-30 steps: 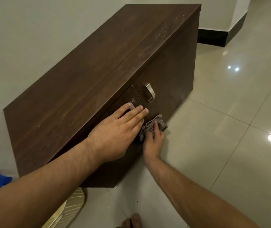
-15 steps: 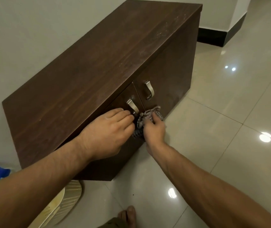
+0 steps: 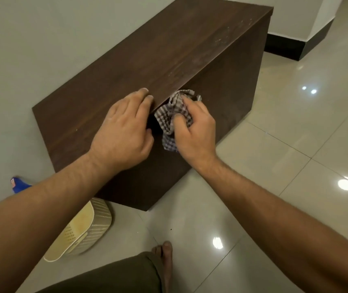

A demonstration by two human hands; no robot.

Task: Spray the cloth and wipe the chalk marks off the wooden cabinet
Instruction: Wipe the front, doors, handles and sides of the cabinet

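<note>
Head — crumpled checked cloth (image 3: 170, 115), woodgrain cabinet (image 3: 147, 60)

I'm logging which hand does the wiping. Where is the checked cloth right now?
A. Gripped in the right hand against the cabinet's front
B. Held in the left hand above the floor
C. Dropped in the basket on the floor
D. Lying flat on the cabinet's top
A: the right hand grips the grey checked cloth against the front of the dark brown wooden cabinet, while the left hand rests on its top edge.
</note>
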